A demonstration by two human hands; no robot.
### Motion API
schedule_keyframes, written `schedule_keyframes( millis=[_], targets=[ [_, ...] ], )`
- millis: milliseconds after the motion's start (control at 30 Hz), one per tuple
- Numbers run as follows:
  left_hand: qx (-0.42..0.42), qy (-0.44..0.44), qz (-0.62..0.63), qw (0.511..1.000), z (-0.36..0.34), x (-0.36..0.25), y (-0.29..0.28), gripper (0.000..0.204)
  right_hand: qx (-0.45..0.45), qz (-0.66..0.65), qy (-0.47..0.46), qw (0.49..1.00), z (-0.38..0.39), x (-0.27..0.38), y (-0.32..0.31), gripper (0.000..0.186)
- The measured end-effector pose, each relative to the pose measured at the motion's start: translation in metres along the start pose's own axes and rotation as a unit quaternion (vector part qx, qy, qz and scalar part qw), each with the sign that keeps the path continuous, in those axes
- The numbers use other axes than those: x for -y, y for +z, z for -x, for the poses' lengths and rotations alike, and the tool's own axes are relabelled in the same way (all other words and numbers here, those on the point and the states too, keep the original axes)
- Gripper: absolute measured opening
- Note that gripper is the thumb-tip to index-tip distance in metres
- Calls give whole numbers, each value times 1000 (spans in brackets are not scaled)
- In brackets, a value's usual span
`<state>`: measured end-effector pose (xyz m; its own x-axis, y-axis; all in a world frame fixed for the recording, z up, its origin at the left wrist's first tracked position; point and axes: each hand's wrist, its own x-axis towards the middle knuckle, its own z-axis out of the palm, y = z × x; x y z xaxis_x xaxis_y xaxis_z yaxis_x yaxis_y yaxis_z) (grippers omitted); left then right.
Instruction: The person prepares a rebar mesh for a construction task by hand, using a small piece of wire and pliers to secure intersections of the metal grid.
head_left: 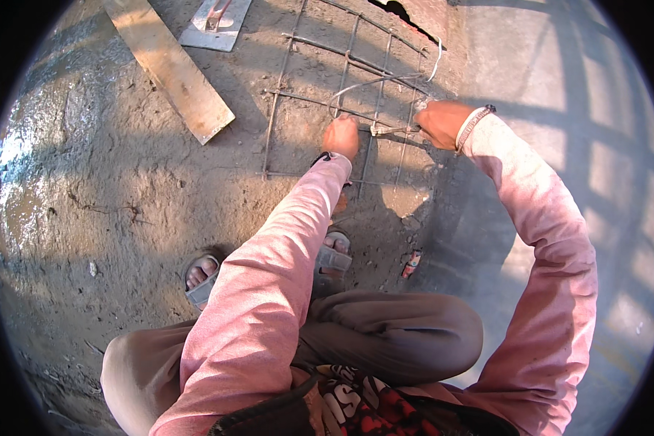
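Observation:
A grid of thin steel rods [272, 134], crossed at several points, lies over the rough ground ahead of me. My left hand [341, 136] is closed at one of its rods, the fingertips partly hidden. At the grid's right side my right hand [442, 122] is closed, with pale thin wire [439, 59] running up from near its fingers. A longer wire loops across the rods between the two hands. Close by the right fingers, a light strip-like piece [392, 131] lies along a rod; its kind is unclear.
A wooden plank [171, 69] lies at the upper left, beside a flat metal trowel [214, 25]. Wet, shiny mud [22, 156] covers the far left. Smooth concrete [538, 65] spans the right side. A small red and white wrapper [411, 264] lies near my sandalled feet.

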<state>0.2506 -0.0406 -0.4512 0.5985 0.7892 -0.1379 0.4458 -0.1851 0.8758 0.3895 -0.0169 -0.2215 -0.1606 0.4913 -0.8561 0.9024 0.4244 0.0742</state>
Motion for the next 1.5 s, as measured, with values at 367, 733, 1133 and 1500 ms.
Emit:
schedule_keyframes(
  millis=[367, 733, 1133, 1500],
  targets=[
    [0, 14, -3, 1000, -2, 15, 1, 23, 176, -631, 215, 724, 31, 24, 10, 21],
    [-20, 62, -15, 998, 6, 28, 3, 17, -105, -966, 33, 235, 65, 207, 176, 68],
    [-13, 80, 14, 997, 85, 12, -87, 19, -454, -510, 301, 665, 30, 292, 315, 35],
    [-463, -219, 158, 844, 141, 83, -198, 25, -613, -306, -83, 724, -145, 197, 56, 22]
  ],
)
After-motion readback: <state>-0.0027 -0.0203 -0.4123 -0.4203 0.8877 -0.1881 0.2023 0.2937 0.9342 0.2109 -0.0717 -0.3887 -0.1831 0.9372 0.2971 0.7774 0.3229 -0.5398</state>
